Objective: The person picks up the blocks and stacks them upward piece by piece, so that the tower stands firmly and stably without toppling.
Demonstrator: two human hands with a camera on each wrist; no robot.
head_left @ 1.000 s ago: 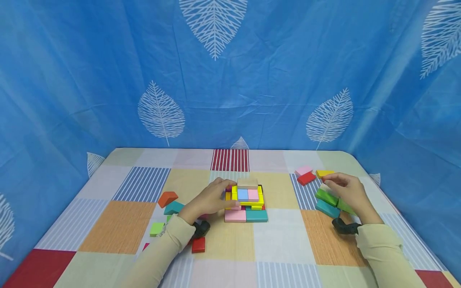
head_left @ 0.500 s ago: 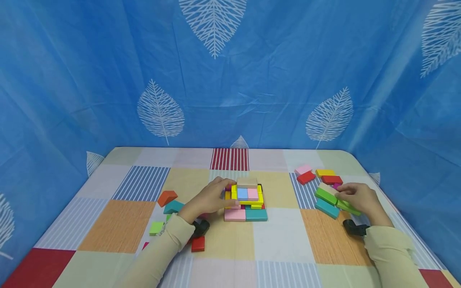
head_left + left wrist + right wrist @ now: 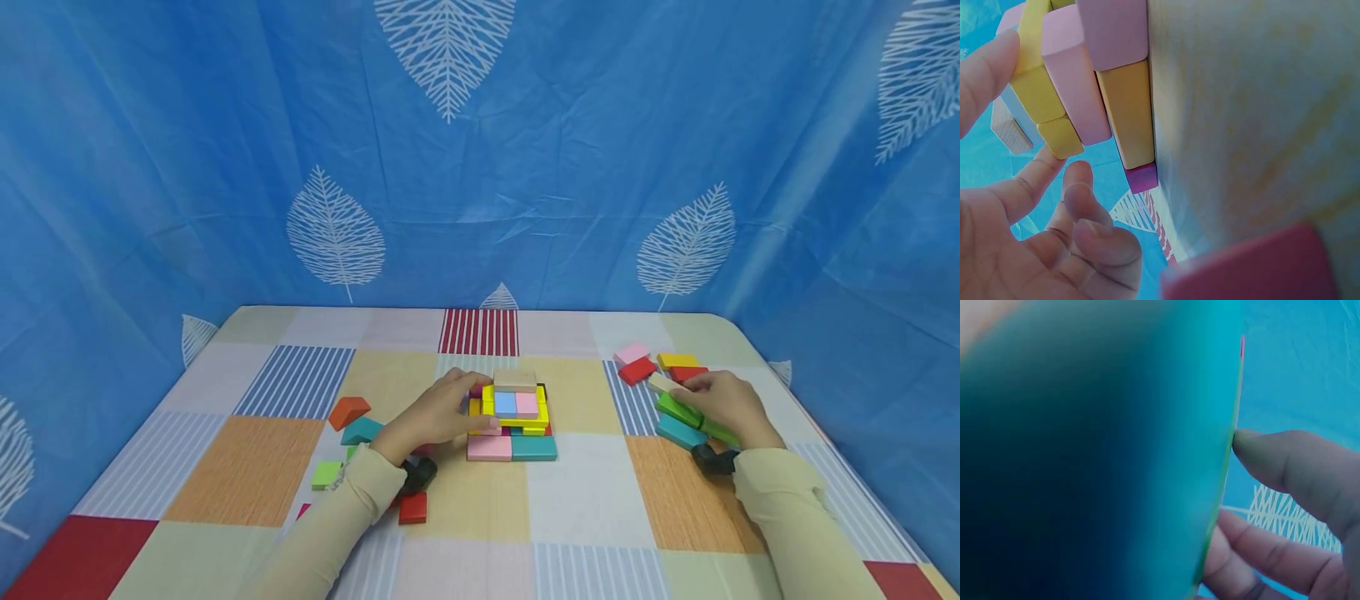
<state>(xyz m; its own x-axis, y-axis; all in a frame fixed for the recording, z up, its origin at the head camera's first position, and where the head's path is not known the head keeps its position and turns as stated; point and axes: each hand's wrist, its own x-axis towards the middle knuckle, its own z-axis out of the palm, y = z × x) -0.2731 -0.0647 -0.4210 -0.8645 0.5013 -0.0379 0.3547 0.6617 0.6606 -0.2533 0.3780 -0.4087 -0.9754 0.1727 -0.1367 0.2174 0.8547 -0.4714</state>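
In the head view my left hand (image 3: pixel 435 417) stays at a layered stack of wooden blocks (image 3: pixel 489 448). Its thumb and index finger hold the upper yellow blocks (image 3: pixel 1045 94) from front and back, as the left wrist view shows. A beige block (image 3: pixel 514 382) lies on top, behind a light blue block (image 3: pixel 506 405) and a pink one (image 3: pixel 527 405). On the right, my right hand (image 3: pixel 731 404) pinches another beige block (image 3: pixel 662 383) above green blocks (image 3: pixel 678 410). A blurred teal block (image 3: pixel 1147 456) hides most of that grip in the right wrist view.
Beside the right hand lie a teal block (image 3: pixel 681 432), red blocks (image 3: pixel 637 370), a pink block (image 3: pixel 632 354) and a yellow one (image 3: pixel 677 361). Around the left forearm are an orange block (image 3: pixel 349 412), a teal block (image 3: pixel 362 430), a light green block (image 3: pixel 326 475) and a red block (image 3: pixel 412 508).
My right hand drew back to the right, then came forward and left again. The beige block beneath it has shifted left and away. My left hand has kept its place at the stack.
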